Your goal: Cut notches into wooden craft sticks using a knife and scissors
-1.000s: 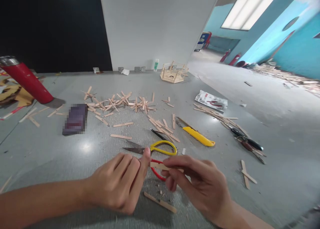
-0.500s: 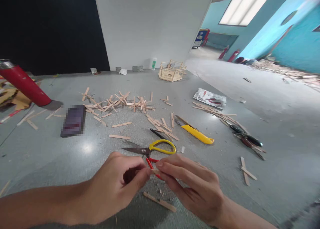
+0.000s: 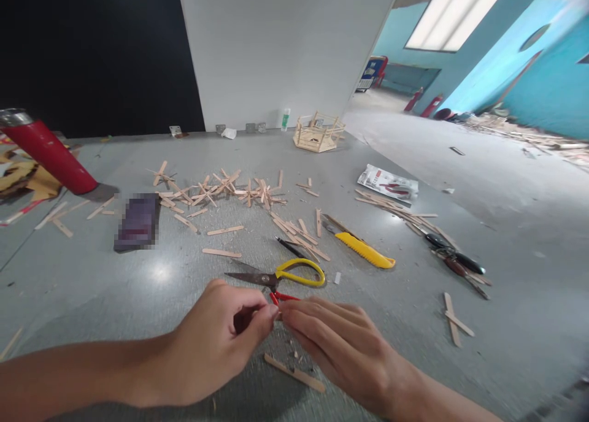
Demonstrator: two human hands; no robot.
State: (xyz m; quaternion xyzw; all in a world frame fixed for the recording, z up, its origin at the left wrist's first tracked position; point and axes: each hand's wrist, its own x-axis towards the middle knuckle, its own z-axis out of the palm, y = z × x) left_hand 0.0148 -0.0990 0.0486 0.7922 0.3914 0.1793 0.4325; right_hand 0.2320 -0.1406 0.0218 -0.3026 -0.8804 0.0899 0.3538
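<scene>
My left hand (image 3: 230, 339) pinches a small wooden stick (image 3: 279, 316) between thumb and forefinger. Closed over the other end is my right hand (image 3: 338, 348), so only a sliver of the wood shows between the fingertips. Just beyond the hands lie scissors (image 3: 299, 271) with one yellow and one red handle, blades pointing left; the right hand partly covers the red handle. Below the hands another wooden stick (image 3: 294, 373) rests on the grey surface, with small dark crumbs near it. Behind the scissors are a black pen (image 3: 291, 248) and a yellow utility knife (image 3: 365, 250).
Many loose wooden sticks (image 3: 225, 186) are scattered mid-surface. A dark, pixelated phone-like object (image 3: 137, 221) and a red flask (image 3: 53, 155) stand left. Rightward are a white packet (image 3: 389, 183), black-handled tools (image 3: 453, 253) and crossed sticks (image 3: 455, 319). A hexagonal stick frame (image 3: 318, 134) sits at the back.
My right hand has turned and slid slightly left, its fingers now covering more of the stick and the red handle. The left hand stays nearly still.
</scene>
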